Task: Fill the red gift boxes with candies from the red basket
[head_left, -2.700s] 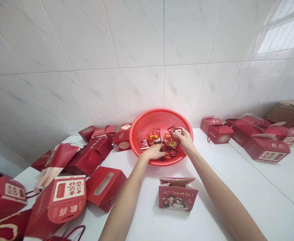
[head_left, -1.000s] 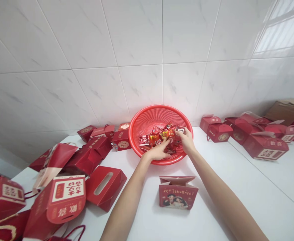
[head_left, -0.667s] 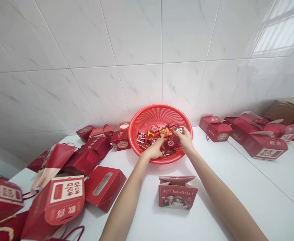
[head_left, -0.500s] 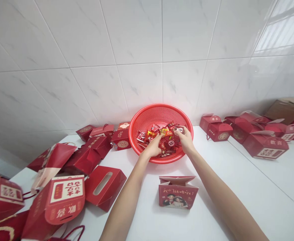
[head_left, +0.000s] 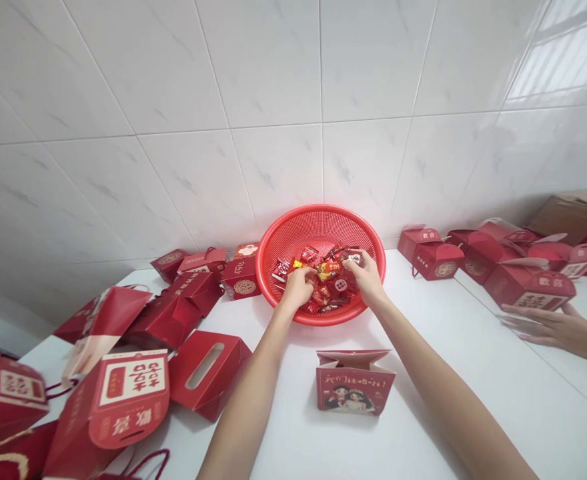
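One candy (head_left: pixel 354 258) pinched in right hand (head_left: pixel 368 279); left hand (head_left: pixel 298 287), half-curled (hold unclear), shifted toward nine o'clock in basket (head_left: pixel 318 227), so handling continues; co-worker's hand (head_left: pixel 556 329) newly at four.

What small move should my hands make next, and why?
Perhaps lift the red-and-white wrapped candy toward the red cardboard cartoon-couple box: your right hand seems to hold it in the round red plastic basket, and the box stands open nearer you.
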`<action>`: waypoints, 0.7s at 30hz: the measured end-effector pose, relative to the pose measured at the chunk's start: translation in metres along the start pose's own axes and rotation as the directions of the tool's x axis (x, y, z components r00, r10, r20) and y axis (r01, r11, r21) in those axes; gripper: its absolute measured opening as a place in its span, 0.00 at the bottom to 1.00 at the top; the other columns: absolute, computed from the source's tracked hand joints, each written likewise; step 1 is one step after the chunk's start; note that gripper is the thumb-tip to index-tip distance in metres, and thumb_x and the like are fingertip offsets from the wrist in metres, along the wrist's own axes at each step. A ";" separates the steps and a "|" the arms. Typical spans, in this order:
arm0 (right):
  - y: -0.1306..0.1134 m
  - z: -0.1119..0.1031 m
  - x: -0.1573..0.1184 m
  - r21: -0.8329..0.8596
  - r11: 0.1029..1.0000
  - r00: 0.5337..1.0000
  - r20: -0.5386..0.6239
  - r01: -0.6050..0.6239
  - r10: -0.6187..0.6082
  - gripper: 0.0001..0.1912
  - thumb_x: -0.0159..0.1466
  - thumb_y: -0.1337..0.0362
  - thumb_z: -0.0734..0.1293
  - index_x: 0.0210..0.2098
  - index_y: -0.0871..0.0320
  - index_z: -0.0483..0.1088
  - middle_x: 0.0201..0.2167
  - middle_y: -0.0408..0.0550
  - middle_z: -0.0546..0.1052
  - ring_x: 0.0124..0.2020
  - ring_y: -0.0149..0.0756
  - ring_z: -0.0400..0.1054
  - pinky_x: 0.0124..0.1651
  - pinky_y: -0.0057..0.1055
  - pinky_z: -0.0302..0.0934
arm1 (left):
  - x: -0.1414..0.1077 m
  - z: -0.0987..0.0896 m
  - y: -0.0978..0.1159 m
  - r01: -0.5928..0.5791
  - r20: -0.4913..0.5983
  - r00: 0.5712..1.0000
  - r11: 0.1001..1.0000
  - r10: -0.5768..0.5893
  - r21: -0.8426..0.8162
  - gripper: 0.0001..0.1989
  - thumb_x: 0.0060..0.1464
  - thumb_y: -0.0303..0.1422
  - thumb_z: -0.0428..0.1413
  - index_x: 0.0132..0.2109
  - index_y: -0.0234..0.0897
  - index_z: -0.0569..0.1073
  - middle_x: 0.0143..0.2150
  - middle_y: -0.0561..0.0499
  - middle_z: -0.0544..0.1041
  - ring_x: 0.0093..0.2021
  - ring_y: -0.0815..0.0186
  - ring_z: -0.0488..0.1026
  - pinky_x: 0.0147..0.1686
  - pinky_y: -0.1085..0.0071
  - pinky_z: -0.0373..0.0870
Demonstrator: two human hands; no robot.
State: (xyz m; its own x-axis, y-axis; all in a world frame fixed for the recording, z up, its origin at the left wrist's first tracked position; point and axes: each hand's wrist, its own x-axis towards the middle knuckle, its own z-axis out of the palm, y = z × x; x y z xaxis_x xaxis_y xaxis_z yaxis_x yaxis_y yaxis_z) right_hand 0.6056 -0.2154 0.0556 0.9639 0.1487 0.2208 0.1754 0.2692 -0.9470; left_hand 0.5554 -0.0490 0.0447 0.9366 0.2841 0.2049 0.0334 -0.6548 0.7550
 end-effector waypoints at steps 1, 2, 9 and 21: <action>0.000 0.000 0.000 -0.001 1.000 1.000 0.001 0.002 -0.002 0.18 0.47 0.58 0.71 0.37 0.54 0.69 0.32 0.42 0.76 0.36 0.39 0.70 0.41 0.35 0.66 | 0.000 -0.001 0.000 0.000 -0.007 1.000 1.000 0.000 -0.011 0.23 0.41 0.13 0.52 0.41 0.34 0.82 0.39 0.46 0.84 0.43 0.59 0.80 0.51 0.66 0.74; 0.000 0.001 -0.001 0.004 1.000 1.000 0.002 0.001 -0.001 0.18 0.47 0.58 0.71 0.37 0.54 0.70 0.32 0.43 0.76 0.36 0.39 0.70 0.42 0.35 0.66 | 0.000 -0.002 0.000 -0.002 -0.016 1.000 1.000 0.001 -0.024 0.22 0.42 0.13 0.53 0.40 0.34 0.82 0.40 0.46 0.84 0.44 0.59 0.80 0.51 0.66 0.74; -0.038 -0.003 -0.007 0.093 0.993 0.984 0.171 -0.068 0.052 0.18 0.47 0.59 0.74 0.36 0.55 0.72 0.31 0.42 0.77 0.32 0.37 0.72 0.38 0.35 0.68 | 0.003 -0.005 -0.002 0.048 0.017 0.999 0.951 -0.045 -0.305 0.16 0.45 0.15 0.53 0.37 0.34 0.80 0.38 0.47 0.84 0.44 0.61 0.81 0.50 0.65 0.75; -0.161 -0.050 -0.084 -0.186 0.895 0.796 0.552 0.406 -0.247 0.15 0.59 0.61 0.75 0.46 0.51 0.75 0.42 0.48 0.78 0.38 0.38 0.74 0.37 0.33 0.72 | -0.077 -0.087 0.096 -0.306 0.687 0.639 0.934 0.345 -0.184 0.10 0.42 0.32 0.69 0.34 0.39 0.79 0.35 0.53 0.80 0.37 0.63 0.76 0.37 0.74 0.69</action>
State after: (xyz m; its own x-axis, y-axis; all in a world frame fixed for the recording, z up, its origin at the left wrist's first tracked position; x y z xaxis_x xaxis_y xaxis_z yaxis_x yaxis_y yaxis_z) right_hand 0.5060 -0.3192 0.1775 0.6139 0.5771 0.5386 0.5856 0.1245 -0.8010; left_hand 0.4565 -0.0729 0.1558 0.8496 -0.5262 -0.0364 -0.3201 -0.5693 0.7572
